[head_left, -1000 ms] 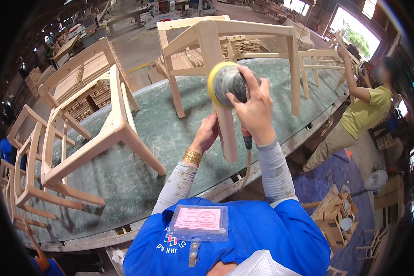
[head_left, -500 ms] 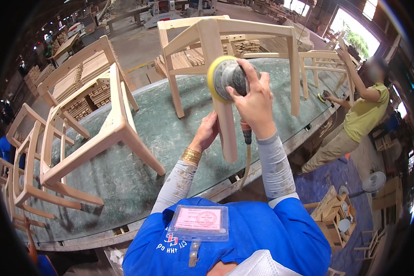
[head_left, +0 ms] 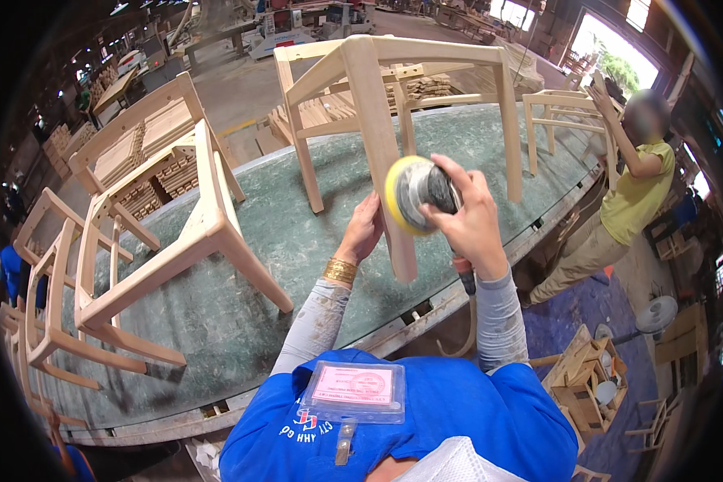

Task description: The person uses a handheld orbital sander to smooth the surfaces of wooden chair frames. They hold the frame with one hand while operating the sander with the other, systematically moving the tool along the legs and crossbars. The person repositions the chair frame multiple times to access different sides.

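A pale wooden chair frame [head_left: 375, 120] stands on the green-topped table [head_left: 241, 265] before me. My right hand [head_left: 474, 221] grips a round sander [head_left: 414, 195] with a yellow pad edge, its pad side turned toward the chair's nearest leg. Whether the pad touches the wood I cannot tell. My left hand [head_left: 364, 229] is at the left side of that same leg, low down, its fingers partly hidden behind the wood. From the sander's underside a hose [head_left: 469, 309] hangs over the table's front edge.
More wooden chair frames [head_left: 149, 265] stand along the table to the left. At the right end, a co-worker in a yellow shirt [head_left: 639, 181] handles another chair frame [head_left: 566, 104]. A wooden crate [head_left: 582, 386] and a fan [head_left: 655, 315] stand on the floor at the right.
The sander has come down along the leg, toward me and slightly right, with my right hand. My left hand stays by the leg. The co-worker's lower hand and tool are no longer visible.
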A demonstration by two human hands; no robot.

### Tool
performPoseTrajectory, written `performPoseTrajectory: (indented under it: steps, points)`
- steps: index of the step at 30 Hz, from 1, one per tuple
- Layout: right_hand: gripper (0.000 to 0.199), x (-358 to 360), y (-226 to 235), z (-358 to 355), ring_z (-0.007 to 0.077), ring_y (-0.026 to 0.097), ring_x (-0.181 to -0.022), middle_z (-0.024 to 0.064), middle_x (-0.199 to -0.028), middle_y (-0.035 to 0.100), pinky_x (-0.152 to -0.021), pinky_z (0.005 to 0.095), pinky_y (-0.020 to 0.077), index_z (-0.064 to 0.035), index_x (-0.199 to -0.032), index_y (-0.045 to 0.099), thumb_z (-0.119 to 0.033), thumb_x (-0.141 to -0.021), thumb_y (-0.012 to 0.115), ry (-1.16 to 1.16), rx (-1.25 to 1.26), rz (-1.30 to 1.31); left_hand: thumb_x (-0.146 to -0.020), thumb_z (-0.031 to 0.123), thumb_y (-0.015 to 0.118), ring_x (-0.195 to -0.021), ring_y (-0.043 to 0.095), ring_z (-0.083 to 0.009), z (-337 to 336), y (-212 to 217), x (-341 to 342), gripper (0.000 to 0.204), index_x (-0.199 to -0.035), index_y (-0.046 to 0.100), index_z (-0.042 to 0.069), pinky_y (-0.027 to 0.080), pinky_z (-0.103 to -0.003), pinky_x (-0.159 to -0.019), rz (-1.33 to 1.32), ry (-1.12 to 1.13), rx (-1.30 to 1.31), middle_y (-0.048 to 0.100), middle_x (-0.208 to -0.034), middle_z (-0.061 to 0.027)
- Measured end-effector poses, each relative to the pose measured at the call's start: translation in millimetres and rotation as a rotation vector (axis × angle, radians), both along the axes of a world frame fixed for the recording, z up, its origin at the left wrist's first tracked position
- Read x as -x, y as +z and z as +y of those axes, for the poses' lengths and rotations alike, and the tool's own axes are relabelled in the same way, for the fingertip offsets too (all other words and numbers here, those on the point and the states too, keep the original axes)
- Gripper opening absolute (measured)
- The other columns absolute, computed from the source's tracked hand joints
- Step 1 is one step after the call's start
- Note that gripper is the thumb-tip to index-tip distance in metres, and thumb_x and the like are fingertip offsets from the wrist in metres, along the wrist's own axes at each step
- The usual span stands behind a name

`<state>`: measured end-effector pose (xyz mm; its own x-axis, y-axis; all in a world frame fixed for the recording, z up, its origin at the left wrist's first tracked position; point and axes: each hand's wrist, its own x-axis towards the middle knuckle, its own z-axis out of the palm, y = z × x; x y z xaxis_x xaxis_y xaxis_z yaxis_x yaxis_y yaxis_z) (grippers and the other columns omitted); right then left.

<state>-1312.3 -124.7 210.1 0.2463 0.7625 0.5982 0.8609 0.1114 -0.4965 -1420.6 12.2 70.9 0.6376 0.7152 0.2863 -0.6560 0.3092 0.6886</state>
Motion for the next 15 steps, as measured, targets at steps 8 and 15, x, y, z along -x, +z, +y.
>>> performPoseTrajectory:
  steps: [8,15]
  points:
    - [0.065,15.1,45.5,68.3,0.0417,0.06,-0.087,0.0201,-0.106,0.047,-0.079,0.0463,0.0504,-0.0315,-0.128,0.047,-0.022,-0.07,0.072,-0.101,-0.141,-0.018,-0.1,0.031,0.039,-0.108,0.053,-0.0145,-1.8,-6.9,0.1,0.044,-0.135,0.041,0.004,0.043,-0.033,-0.095,0.029,-0.064,-0.005,0.053,-0.123,-0.0035]
    - [0.065,16.3,34.8,61.8,0.0413,0.061,-0.088,0.0193,-0.102,0.048,-0.079,0.0458,0.0506,-0.0331,-0.128,0.049,-0.021,-0.069,0.074,-0.041,-0.1,-0.087,-0.1,0.033,0.038,-0.108,0.052,-0.0114,4.6,-3.5,1.8,0.045,-0.136,0.04,0.006,0.043,-0.031,-0.093,0.049,-0.046,-0.022,0.053,-0.123,-0.0001]
